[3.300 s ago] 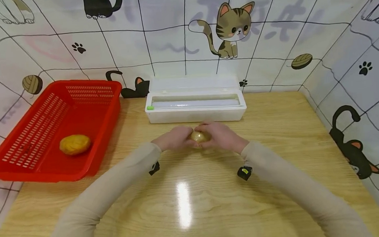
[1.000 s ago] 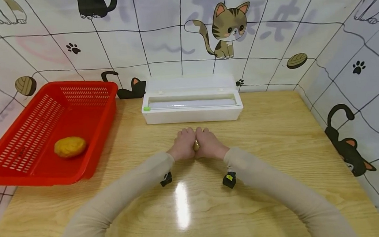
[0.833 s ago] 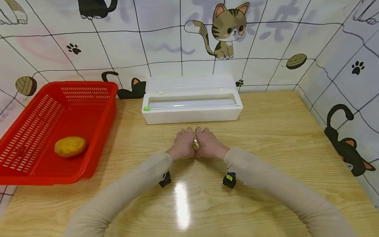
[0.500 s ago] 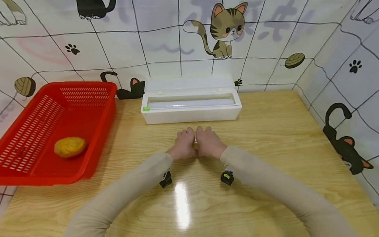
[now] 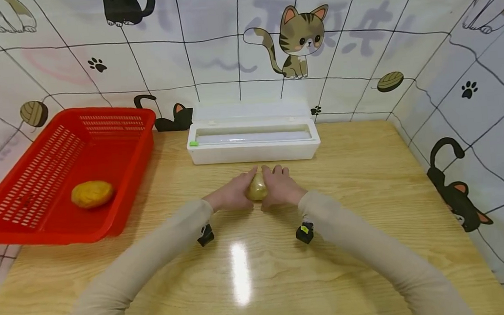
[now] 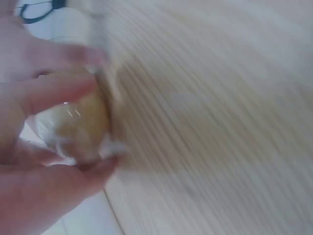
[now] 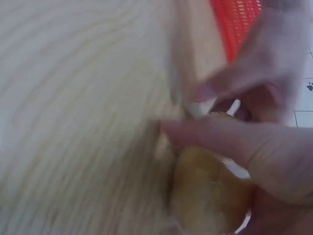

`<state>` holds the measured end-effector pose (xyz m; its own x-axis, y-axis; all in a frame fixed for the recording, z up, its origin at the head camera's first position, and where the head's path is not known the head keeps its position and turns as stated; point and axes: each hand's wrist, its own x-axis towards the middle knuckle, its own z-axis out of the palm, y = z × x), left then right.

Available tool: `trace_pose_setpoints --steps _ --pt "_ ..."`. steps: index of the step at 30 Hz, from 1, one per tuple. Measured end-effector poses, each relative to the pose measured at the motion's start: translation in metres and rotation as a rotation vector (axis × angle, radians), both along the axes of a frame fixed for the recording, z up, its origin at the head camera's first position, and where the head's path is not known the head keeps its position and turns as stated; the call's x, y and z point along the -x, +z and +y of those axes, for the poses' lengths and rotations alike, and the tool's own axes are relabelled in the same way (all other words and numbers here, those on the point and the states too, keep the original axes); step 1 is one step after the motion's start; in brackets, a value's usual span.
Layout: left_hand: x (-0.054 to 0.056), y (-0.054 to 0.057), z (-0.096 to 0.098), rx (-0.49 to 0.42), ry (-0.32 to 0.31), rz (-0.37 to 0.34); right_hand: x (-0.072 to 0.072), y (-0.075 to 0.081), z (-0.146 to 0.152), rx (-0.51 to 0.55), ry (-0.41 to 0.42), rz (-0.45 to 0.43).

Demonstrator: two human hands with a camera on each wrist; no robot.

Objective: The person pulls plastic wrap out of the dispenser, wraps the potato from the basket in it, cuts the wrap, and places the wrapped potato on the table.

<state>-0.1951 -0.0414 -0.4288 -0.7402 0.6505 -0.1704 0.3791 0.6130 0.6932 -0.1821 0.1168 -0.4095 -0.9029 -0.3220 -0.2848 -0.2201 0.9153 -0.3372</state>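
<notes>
A yellowish, rounded potato (image 5: 257,189) in shiny clear film lies on the wooden table, between both hands. My left hand (image 5: 232,193) holds its left side, fingers spread around it. On the other side, the right hand (image 5: 282,187) grips it with the thumb toward the body. The left wrist view has the film-wrapped potato (image 6: 73,122) partly covered by fingers, with glints and creases in the film. In the right wrist view the potato (image 7: 208,191) sits under the right thumb, and the left hand (image 7: 269,63) is close by, blurred.
A red slotted basket (image 5: 127,200) stands at the left with another yellow potato (image 5: 92,194) inside. Behind the hands is a long white cling film dispenser (image 5: 253,153), lid raised, with a film roll (image 5: 255,137) and green slider. A cat-patterned sheet (image 5: 210,58) borders the table.
Hands that were pressed together over the potato half a second ago have parted. The left hand has shifted left and turned, so more of the potato shows. Basket and dispenser stay put.
</notes>
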Motion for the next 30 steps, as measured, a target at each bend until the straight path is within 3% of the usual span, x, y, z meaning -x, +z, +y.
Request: trace_pose_setpoints --steps 3,6,8,14,23,27,30 --pt "0.003 -0.003 -0.005 0.032 -0.055 0.134 0.001 -0.003 0.002 -0.049 0.053 0.064" --pt "0.007 -0.005 -0.006 0.031 -0.067 0.246 0.003 -0.008 0.003 -0.075 0.121 0.165" --pt "0.009 -0.004 -0.006 0.025 -0.068 0.276 0.004 -0.011 0.004 -0.096 0.149 0.214" --pt "0.008 0.0 -0.005 0.023 -0.04 0.23 0.003 -0.007 0.001 -0.084 0.134 0.195" --pt "-0.001 -0.011 -0.004 -0.104 0.013 0.204 -0.005 -0.011 -0.004 -0.03 0.083 0.264" --pt "-0.005 -0.015 -0.004 -0.154 0.0 0.141 -0.01 -0.01 -0.002 0.012 0.106 0.229" --pt "-0.005 -0.013 -0.009 -0.132 0.01 0.129 -0.011 -0.006 0.0 0.011 0.142 0.203"
